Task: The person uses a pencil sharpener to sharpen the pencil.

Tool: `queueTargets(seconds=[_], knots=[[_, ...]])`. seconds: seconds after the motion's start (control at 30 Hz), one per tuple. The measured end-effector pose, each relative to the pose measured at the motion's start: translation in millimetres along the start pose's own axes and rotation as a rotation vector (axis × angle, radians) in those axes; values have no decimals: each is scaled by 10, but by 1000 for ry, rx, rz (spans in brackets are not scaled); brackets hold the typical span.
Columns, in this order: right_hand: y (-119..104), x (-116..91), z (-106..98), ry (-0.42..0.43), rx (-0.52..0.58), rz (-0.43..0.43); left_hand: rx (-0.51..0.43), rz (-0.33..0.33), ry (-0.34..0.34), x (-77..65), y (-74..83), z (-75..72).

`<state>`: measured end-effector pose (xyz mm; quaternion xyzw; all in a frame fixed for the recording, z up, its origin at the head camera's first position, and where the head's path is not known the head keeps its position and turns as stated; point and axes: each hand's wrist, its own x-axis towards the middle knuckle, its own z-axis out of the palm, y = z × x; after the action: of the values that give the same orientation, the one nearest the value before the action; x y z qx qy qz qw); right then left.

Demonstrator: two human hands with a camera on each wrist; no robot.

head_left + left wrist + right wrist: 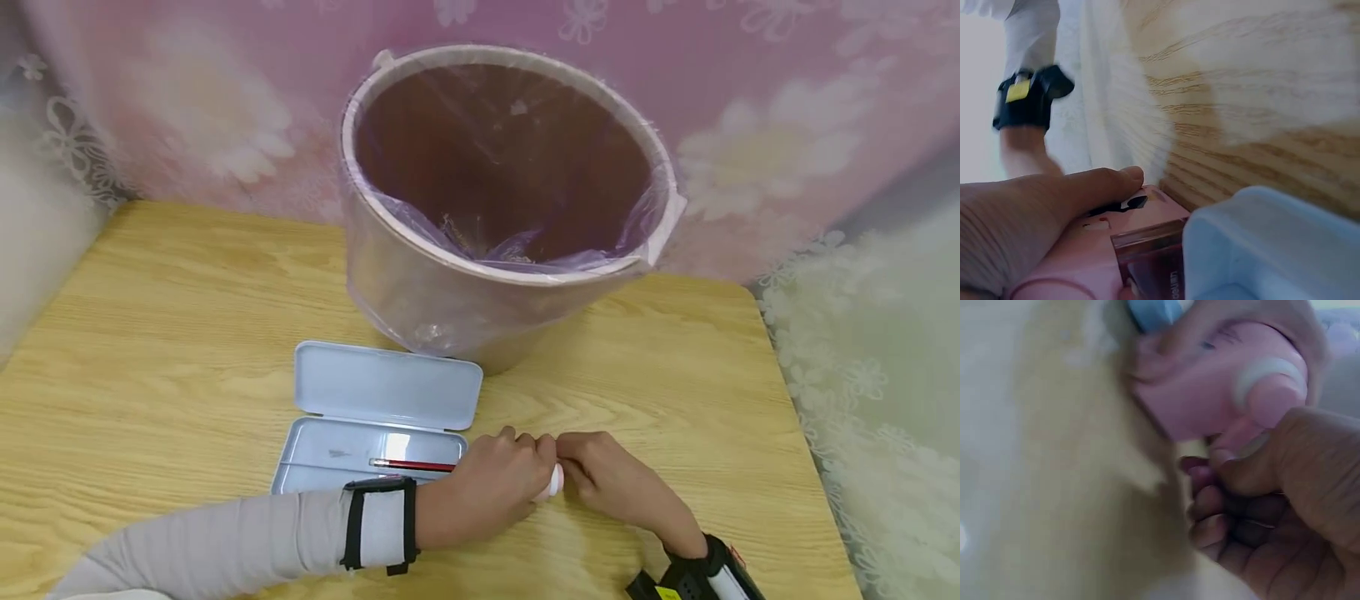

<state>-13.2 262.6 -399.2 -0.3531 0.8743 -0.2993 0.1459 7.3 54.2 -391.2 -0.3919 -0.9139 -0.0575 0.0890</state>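
Observation:
My left hand (495, 479) grips a pink crank pencil sharpener (1091, 250), its thumb laid along the top in the left wrist view. The sharpener's dark see-through shavings drawer faces the blue case. With thumb and fingers my right hand (618, 483) pinches the small crank handle (1235, 436) on the sharpener's end. In the head view the left hand covers most of the sharpener. Just left of that hand lies an open light-blue pencil case (386, 383). A red and black pencil (412, 464) lies over its tray, its right end hidden behind the left hand.
Behind the case stands a large pale bucket (427, 308) lined with a thin purple plastic bag. The wood-grain table (187, 333) carries everything. A pink flowered cloth (225, 108) hangs at the back, with pale lacy fabric (862, 367) at the right side.

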Motion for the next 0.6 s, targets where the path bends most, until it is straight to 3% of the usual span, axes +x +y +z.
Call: queueTargets(seconds=[0.1,0.2,0.43,0.6], knots=[[34,-71,138,-40,62,39,-24,-10,-20,4,-9,-1],[4,-153,207,-10,68,43,-3,-7,-37,18,-6,-16],[-122,-328,300,45,90,-21,34,-2,-27,22,39,-18],[-278,-400,307,52,34,-40,58,-10,-56,21,31,-39]])
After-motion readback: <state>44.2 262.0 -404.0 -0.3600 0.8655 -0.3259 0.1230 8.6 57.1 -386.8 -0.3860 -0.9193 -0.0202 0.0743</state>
